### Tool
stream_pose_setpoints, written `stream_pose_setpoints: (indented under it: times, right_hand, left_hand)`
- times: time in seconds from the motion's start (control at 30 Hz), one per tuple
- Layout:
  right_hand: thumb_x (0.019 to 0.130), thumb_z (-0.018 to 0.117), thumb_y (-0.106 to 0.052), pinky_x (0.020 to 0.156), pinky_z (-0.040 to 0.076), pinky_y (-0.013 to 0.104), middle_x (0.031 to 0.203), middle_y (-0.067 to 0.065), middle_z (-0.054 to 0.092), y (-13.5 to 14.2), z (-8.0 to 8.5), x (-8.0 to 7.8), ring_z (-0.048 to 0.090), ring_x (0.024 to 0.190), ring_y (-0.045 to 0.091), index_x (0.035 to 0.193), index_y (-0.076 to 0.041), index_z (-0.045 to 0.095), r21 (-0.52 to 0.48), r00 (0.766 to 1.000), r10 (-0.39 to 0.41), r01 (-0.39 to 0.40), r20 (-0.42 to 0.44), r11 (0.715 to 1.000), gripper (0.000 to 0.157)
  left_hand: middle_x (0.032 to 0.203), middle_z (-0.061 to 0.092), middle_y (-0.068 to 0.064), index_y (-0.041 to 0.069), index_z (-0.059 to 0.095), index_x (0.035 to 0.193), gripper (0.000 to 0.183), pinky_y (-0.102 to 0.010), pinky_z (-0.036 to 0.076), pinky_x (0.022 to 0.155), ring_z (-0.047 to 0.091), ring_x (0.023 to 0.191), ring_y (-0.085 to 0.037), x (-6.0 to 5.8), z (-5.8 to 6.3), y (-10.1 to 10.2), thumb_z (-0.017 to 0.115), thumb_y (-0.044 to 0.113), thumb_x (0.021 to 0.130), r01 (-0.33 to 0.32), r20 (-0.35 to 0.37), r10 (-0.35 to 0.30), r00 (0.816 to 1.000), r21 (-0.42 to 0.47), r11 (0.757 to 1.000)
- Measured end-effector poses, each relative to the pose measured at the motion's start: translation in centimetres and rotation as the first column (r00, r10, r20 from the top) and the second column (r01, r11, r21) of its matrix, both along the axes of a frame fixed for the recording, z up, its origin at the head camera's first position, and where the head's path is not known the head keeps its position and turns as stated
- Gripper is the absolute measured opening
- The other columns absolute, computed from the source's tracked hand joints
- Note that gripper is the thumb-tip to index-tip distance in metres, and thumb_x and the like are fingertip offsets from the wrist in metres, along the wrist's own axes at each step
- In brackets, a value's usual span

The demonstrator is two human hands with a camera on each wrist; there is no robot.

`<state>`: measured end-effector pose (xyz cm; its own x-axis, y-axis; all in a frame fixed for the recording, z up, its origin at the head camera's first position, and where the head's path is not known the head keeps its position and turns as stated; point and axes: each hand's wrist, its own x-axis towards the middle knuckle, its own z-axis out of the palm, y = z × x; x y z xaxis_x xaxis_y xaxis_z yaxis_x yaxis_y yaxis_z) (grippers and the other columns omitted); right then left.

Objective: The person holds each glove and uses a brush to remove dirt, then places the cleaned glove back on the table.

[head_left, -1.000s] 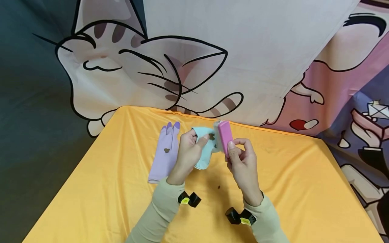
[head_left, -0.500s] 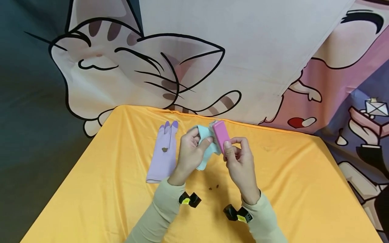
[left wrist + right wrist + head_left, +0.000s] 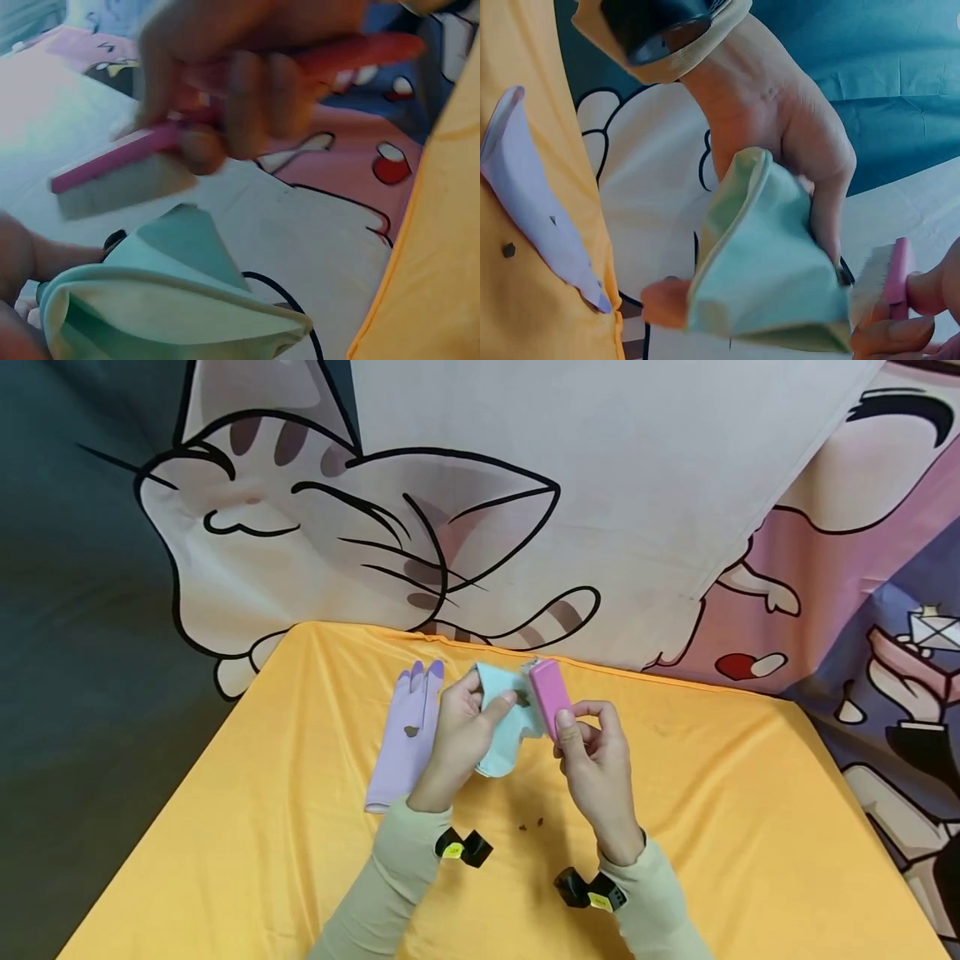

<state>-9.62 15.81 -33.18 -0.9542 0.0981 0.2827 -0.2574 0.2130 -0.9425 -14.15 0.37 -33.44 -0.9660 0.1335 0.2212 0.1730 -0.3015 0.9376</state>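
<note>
Teal piece point(image 3: 502, 748) pinched by left hand point(image 3: 460, 732), just right of purple glove point(image 3: 399, 752), pink brush point(image 3: 551, 692) pinched by right hand point(image 3: 596, 764), farther right of it, brown bits point(image 3: 540, 822) seen on yellow cloth point(image 3: 720, 827).

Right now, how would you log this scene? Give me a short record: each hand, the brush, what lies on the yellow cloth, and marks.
left hand: grips light-blue item
right hand: grips pink brush
bristles: towards light-blue item; contact unclear
yellow cloth: purple glove, brown bits
marks: brown spot on purple glove, brown patch on light-blue item
</note>
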Motion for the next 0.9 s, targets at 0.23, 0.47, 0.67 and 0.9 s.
stream_pose_setpoints:
  times: [0.23,0.47,0.67,0.9]
  right_hand:
    - [0.095,0.047,-0.009,0.037,0.032,0.025,0.055,0.017,0.049,-1.0,1.1,0.8,0.037,0.04,0.014,0.105,0.005,0.042,-0.006,0.995,-0.005,0.004,-0.101,1.0,0.017]
    - [0.095,0.049,-0.013,0.039,0.033,0.024,0.059,0.012,0.053,-1.9,1.8,1.1,0.041,0.043,0.013,0.104,0.002,0.045,0.068,0.997,-0.06,0.064,-0.048,0.996,0.018]
    - [0.095,0.05,-0.016,0.037,0.03,0.024,0.057,0.008,0.05,-2.2,1.6,1.2,0.038,0.042,0.011,0.103,-0.001,0.045,0.111,0.999,-0.042,0.045,-0.024,0.993,0.018]
    - [0.095,0.05,-0.018,0.037,0.03,0.023,0.057,0.008,0.049,-2.2,1.0,1.0,0.038,0.042,0.011,0.102,-0.003,0.045,0.094,1.0,-0.011,0.01,0.009,0.996,0.018]
  left_hand:
    - [0.099,0.064,-0.027,-0.008,0.05,0.117,0.026,-0.037,0.055,0.071,0.066,0.084,-0.031,1.0,1.6,0.7,0.048,-0.004,0.091,0.179,-0.023,-0.188,0.982,-0.213,0.961]
    - [0.089,0.065,-0.027,-0.008,0.053,0.114,0.027,-0.039,0.055,0.067,0.067,0.077,-0.031,1.2,1.7,0.5,0.051,-0.006,0.087,0.081,-0.029,-0.087,0.996,-0.164,0.983]
    - [0.086,0.067,-0.025,-0.004,0.056,0.112,0.027,-0.04,0.055,0.066,0.067,0.075,-0.029,-0.2,0.0,-0.5,0.059,-0.002,0.085,0.034,0.002,-0.033,0.999,-0.02,0.999]
    - [0.088,0.066,-0.025,-0.006,0.054,0.114,0.029,-0.041,0.055,0.069,0.067,0.079,-0.03,-0.8,-0.1,-1.5,0.058,-0.003,0.085,-0.004,0.01,0.004,1.0,0.059,0.998]
